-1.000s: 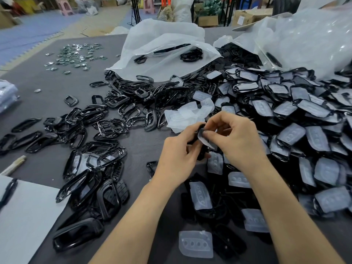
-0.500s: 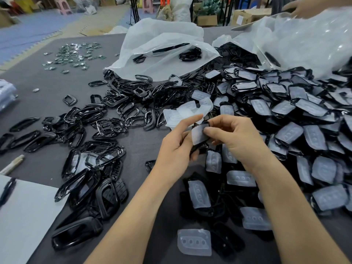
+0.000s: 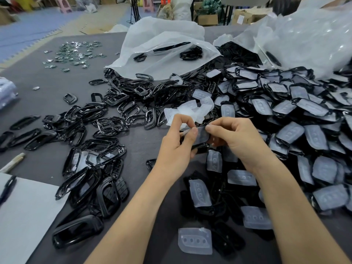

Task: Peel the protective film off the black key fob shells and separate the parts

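Observation:
A black key fob shell point(image 3: 201, 135) covered by translucent film sits between both hands above the table's middle. My left hand point(image 3: 176, 144) grips its left end, thumb pressed on top. My right hand point(image 3: 236, 139) pinches its right end with thumb and forefinger. Whether the film is lifted from the shell I cannot tell. A big heap of film-covered shells point(image 3: 285, 119) spreads to the right. Bare black frames point(image 3: 106, 126) lie scattered to the left. Peeled films point(image 3: 188, 110) are bunched just beyond my hands.
The dark grey table point(image 3: 57, 88) carries white plastic bags point(image 3: 162, 48) at the back, small shiny metal pieces point(image 3: 74, 54) far left, a white sheet point(image 3: 24, 216) with a pen point(image 3: 7, 188) at the near left, and a loose film point(image 3: 195, 241) at the front.
The shell has turned from upright to lying flat between my hands. My hands have spread slightly apart along it. Another person's hand at the top right edge is gone from view.

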The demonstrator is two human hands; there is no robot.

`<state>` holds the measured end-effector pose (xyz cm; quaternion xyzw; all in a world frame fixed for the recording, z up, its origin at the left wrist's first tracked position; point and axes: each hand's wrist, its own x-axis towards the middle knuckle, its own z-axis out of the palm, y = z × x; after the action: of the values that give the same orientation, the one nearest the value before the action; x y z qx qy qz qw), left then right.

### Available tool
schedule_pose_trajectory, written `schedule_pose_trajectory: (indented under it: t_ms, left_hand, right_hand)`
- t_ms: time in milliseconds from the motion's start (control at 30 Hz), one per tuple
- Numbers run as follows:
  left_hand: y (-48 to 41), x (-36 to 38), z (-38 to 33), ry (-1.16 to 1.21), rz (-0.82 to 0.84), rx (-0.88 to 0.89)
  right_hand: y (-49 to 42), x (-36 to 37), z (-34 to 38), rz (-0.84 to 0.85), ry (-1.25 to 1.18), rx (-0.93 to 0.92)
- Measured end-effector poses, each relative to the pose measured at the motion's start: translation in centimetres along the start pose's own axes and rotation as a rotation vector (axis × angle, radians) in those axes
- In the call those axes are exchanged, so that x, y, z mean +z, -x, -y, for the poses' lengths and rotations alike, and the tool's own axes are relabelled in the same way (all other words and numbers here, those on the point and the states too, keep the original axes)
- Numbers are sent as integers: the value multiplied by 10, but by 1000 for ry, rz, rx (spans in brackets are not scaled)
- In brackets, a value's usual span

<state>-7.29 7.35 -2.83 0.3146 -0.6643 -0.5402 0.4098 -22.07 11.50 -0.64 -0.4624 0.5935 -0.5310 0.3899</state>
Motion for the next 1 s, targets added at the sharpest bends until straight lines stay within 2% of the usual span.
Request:
schedule_pose_trajectory:
  t_ms: [367,500,700,1000]
  left_hand:
    - [0,2,2,9,27,-62]
    - [1,2,4,21,51,-82]
    - [2,7,-2,175,74,-83]
    - [3,8,-4,148,20,-78]
  right_hand:
    - [-1,0,-2,-76,6,25]
    - [-2,-2,-5,-47,23,-12]
    - [-2,0,-6,-4,45,-43]
    - [-1,1,-3,-5,-19,-35]
